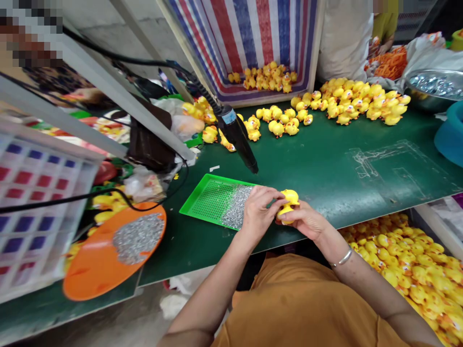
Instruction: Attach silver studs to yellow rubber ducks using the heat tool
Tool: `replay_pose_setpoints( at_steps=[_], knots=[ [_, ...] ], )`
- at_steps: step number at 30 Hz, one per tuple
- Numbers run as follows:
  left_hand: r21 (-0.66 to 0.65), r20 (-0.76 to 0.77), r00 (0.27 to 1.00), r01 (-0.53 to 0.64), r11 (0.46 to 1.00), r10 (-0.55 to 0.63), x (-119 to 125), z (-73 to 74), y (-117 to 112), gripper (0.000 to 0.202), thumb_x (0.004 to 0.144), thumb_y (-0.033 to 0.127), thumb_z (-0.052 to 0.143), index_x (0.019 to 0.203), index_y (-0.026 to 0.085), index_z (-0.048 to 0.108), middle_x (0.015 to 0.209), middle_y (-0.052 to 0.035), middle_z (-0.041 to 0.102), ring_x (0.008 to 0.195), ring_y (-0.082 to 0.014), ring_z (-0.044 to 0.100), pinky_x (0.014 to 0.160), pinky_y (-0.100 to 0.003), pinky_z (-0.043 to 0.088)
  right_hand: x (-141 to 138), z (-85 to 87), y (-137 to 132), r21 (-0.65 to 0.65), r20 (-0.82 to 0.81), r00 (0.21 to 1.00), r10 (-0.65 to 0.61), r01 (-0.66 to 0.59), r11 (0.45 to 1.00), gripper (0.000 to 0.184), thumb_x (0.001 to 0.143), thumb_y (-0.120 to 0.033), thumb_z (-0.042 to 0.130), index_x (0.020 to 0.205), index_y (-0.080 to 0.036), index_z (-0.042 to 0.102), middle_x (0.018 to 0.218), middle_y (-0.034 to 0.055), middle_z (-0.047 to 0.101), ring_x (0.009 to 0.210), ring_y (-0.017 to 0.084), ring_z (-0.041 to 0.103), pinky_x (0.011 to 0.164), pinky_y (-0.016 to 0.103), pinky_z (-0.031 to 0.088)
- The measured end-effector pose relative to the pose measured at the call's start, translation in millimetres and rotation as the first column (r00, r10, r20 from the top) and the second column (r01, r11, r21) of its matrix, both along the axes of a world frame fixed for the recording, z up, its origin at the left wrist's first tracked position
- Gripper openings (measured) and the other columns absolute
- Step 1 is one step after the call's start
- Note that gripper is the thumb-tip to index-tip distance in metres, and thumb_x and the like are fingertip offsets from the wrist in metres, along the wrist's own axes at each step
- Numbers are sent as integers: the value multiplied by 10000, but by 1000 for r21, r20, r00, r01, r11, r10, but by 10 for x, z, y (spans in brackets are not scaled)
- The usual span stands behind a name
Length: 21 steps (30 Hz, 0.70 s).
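Note:
Between my two hands is a yellow toy duck [290, 196], held just above the table's front edge. My right hand [306, 219] is closed around its lower right side. The fingertips of my left hand [261, 207] are pinched together against the duck's left side; whether they hold a small part as well is hidden. Below and left of my left hand lies a green perforated tray [202, 195], with small silvery metal pieces [237, 205] heaped at its right end. A black electric screwdriver [237, 137] hangs tip down just beyond the tray.
Many yellow ducks [347, 99] lie along the table's back, with more in a striped-lined box [238, 43]. A bin of ducks [408, 270] stands at lower right. An orange dish [90, 270] of metal pieces sits left. A blue tub [450, 137] is at right; other people work nearby.

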<state>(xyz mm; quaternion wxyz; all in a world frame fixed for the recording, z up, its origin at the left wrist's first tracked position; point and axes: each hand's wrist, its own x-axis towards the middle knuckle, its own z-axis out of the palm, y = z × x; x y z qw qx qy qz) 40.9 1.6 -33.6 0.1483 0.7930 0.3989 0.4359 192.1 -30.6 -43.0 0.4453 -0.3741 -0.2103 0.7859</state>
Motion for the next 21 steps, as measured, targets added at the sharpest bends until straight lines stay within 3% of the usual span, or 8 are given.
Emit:
replay_pose_setpoints(
  at_steps=[3,6,9,11,13,16,18,21],
  knots=[
    [-248,94,995,0,969,24,-10,4,45,97,780,282,772,808,211,712,759,-12,705,737,-155,604,691,-293,465,7,-23,-1,-5,-3,1000,1,-2,1000,426,464,-106,850,851,-169,683,742,-32,657,653,114,602,675,284,541],
    [-504,226,972,62,861,63,0,-12,72,233,711,321,807,827,180,662,700,7,648,625,-117,555,573,-238,411,14,-35,5,-28,-17,1000,19,-20,999,420,461,-92,836,846,-159,684,741,-29,658,648,118,608,689,302,555],
    [-597,315,945,125,793,89,14,-32,73,285,715,360,785,850,168,622,697,13,613,611,-101,549,555,-215,409,22,-22,9,-57,-29,999,20,-21,998,431,454,-88,830,857,-154,690,742,-18,672,654,123,619,700,307,562],
    [-544,371,913,68,836,167,-11,-25,112,290,758,396,745,883,174,605,743,2,609,657,-106,571,591,-218,442,28,-16,10,-73,-54,998,15,-19,997,435,461,-95,830,870,-151,695,746,-8,680,661,129,627,703,311,563],
    [-398,462,825,-137,907,327,-86,9,238,314,790,425,722,942,189,581,837,-17,610,747,-115,596,643,-222,468,35,-26,14,-82,-93,996,14,-22,996,436,475,-111,833,886,-151,696,738,-4,682,660,136,633,693,314,564],
    [-179,606,635,-479,860,480,-263,103,620,462,766,466,758,1090,225,535,1106,-70,604,1005,-150,609,767,-245,497,48,-78,34,-109,-114,993,1,-13,994,355,524,-158,841,841,-151,681,711,10,683,648,144,640,646,303,562],
    [-152,628,670,-394,907,396,-370,178,927,618,674,509,826,1141,240,523,1212,-87,602,1141,-185,593,880,-290,506,61,-126,61,-137,-93,995,-22,9,991,289,568,-181,842,791,-151,661,693,19,681,639,143,644,615,290,561],
    [-188,626,755,-94,978,193,-444,308,1245,635,587,552,862,1038,217,567,1059,-69,675,1018,-211,668,908,-363,533,93,-183,119,-171,-60,996,-62,51,984,278,587,-173,850,775,-157,645,662,8,672,605,133,643,584,272,563]
  ],
)
